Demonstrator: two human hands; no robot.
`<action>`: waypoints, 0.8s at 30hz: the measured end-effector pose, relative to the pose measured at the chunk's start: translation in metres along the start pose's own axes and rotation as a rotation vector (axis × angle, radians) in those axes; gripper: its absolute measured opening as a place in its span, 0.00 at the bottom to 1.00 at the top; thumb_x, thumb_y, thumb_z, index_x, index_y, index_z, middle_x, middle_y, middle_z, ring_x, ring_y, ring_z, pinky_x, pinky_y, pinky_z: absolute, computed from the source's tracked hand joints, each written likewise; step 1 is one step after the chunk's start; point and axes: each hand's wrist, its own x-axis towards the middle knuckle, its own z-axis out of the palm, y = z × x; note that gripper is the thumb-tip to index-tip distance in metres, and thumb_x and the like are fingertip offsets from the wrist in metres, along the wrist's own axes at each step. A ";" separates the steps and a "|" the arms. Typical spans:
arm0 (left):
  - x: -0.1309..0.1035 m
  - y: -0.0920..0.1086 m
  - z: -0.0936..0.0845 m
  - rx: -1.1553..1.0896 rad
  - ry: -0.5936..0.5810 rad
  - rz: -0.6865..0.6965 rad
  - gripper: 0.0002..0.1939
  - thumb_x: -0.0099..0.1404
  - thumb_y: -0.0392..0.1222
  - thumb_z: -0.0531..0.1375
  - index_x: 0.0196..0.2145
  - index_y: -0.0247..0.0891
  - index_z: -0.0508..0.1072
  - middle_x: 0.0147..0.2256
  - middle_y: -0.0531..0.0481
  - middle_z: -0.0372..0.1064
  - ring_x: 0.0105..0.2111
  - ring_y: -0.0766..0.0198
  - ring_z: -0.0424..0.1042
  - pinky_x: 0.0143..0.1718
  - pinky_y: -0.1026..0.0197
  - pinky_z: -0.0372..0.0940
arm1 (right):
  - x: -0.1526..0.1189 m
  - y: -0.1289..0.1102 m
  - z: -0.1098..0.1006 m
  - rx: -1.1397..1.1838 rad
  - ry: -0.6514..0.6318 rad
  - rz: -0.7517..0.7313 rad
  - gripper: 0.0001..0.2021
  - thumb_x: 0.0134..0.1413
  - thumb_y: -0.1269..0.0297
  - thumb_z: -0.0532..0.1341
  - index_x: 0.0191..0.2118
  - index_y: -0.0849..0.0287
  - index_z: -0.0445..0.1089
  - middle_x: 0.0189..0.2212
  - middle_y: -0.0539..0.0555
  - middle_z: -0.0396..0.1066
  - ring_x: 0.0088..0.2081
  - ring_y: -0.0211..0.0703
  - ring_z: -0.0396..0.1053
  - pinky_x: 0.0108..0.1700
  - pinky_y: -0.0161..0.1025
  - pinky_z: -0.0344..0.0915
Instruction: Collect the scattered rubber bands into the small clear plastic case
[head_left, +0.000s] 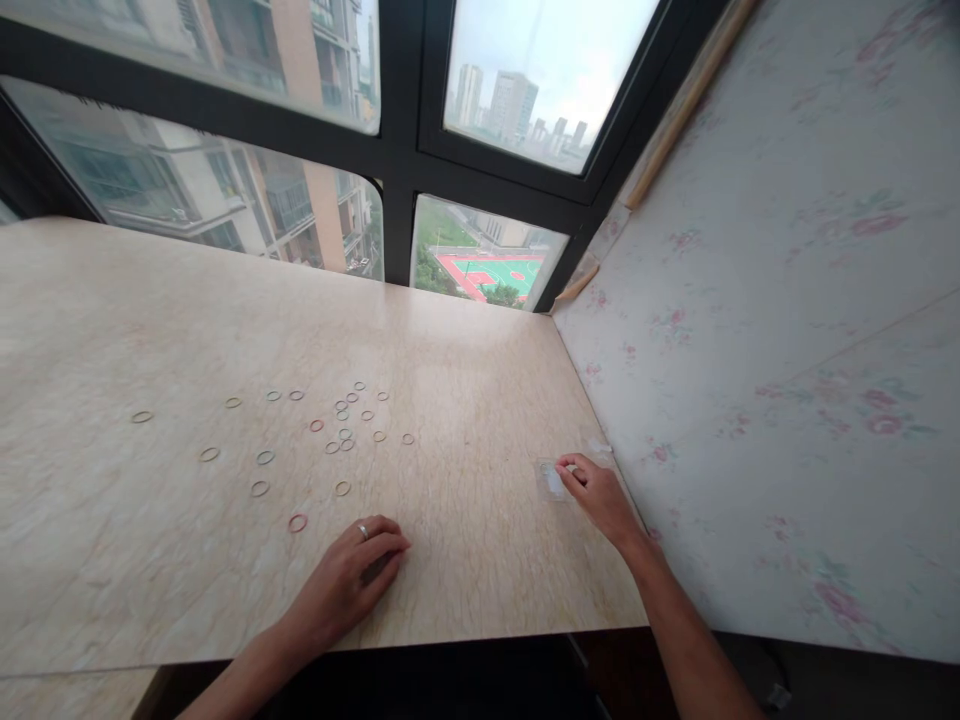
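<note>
Several thin coloured rings lie scattered over the left and middle of the marble-patterned ledge, among them a red ring [298, 523], a yellowish ring [343, 489] and a lone ring [408, 439]. My left hand [360, 575], with a silver ring on one finger, rests on the ledge just right of the red ring. Its fingers are curled together; whether they hold anything is hidden. Over a small clear plastic container [551, 481] near the right wall is my right hand [589, 488]. Its thumb and fingertips are pinched together, and what they hold is too small to tell.
The pale ledge [472, 560] ends at a front edge close to my body. A floral-papered wall [750, 400] bounds it on the right, and dark-framed windows [401, 150] stand behind. A clear plastic piece [600, 447] lies by the wall.
</note>
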 end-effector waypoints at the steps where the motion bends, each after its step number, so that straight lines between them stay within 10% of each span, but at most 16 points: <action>1: 0.000 0.000 0.000 -0.003 -0.004 -0.002 0.10 0.67 0.39 0.52 0.37 0.41 0.74 0.38 0.47 0.71 0.39 0.61 0.71 0.40 0.60 0.68 | -0.001 0.001 0.001 -0.006 0.001 -0.006 0.15 0.58 0.53 0.53 0.36 0.59 0.71 0.15 0.44 0.58 0.18 0.36 0.56 0.23 0.32 0.49; 15: 0.001 0.008 0.000 0.007 -0.035 -0.045 0.09 0.66 0.35 0.53 0.37 0.40 0.73 0.38 0.46 0.70 0.40 0.61 0.69 0.42 0.59 0.66 | -0.072 -0.009 0.062 0.007 0.063 -0.306 0.14 0.61 0.59 0.53 0.40 0.58 0.75 0.30 0.56 0.78 0.30 0.45 0.75 0.35 0.40 0.70; 24: 0.014 0.011 -0.012 -0.141 0.021 -0.116 0.08 0.66 0.37 0.54 0.35 0.38 0.73 0.35 0.47 0.71 0.35 0.64 0.70 0.37 0.62 0.66 | -0.072 -0.002 0.061 0.252 0.113 -0.097 0.18 0.57 0.50 0.56 0.37 0.56 0.77 0.35 0.57 0.79 0.36 0.47 0.77 0.39 0.36 0.73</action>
